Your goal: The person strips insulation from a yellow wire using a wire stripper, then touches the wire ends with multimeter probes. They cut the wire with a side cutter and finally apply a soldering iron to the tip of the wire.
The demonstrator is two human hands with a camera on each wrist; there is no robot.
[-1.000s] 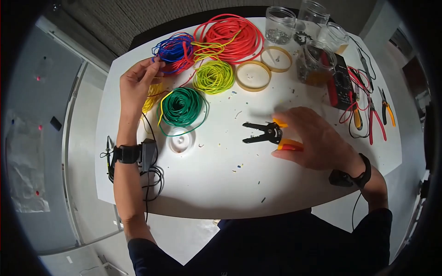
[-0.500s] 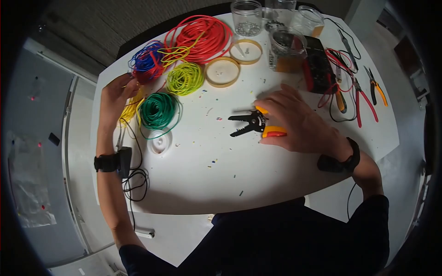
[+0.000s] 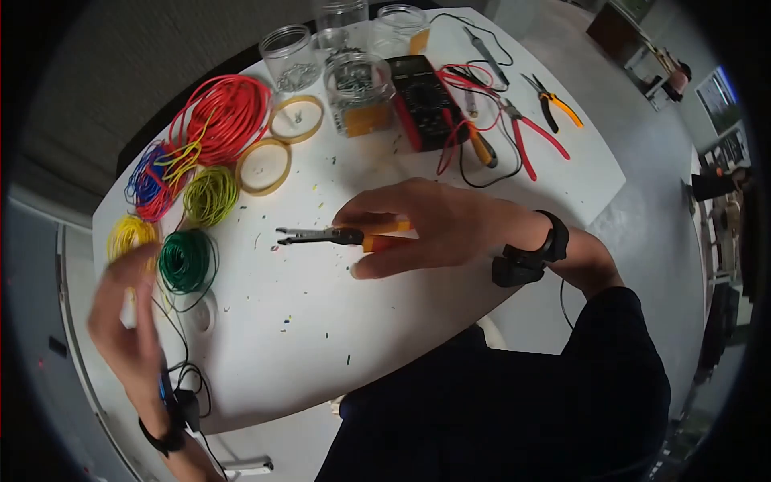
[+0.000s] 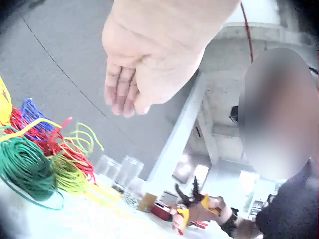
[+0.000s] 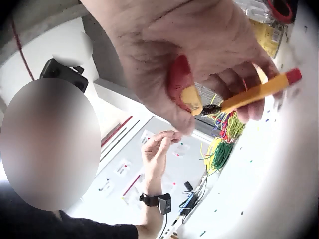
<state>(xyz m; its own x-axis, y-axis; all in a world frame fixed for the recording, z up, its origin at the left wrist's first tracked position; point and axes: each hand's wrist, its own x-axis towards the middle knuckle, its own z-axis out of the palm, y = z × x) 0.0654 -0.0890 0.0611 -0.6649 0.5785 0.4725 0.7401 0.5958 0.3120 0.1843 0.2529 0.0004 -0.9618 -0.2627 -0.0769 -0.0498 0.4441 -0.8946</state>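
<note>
In the head view my right hand grips the yellow-and-red handles of a black wire stripper above the table; its jaws point left and stand apart. The right wrist view shows the handle across the fingers and the other handle by the thumb. My left hand, blurred, is over the table's left edge beside the green coil and the yellow coil. In the left wrist view the left hand's fingers are loosely bent, with nothing visible in them.
Red, blue and yellow-green coils lie at the left. Rings and clear jars stand behind. A multimeter, red-handled pliers and orange-handled pliers lie back right.
My left hand has moved from the blue coil toward the near left edge of the table. The head view has swung right. My right hand still grips the stripper, now tilted more edge-on.
</note>
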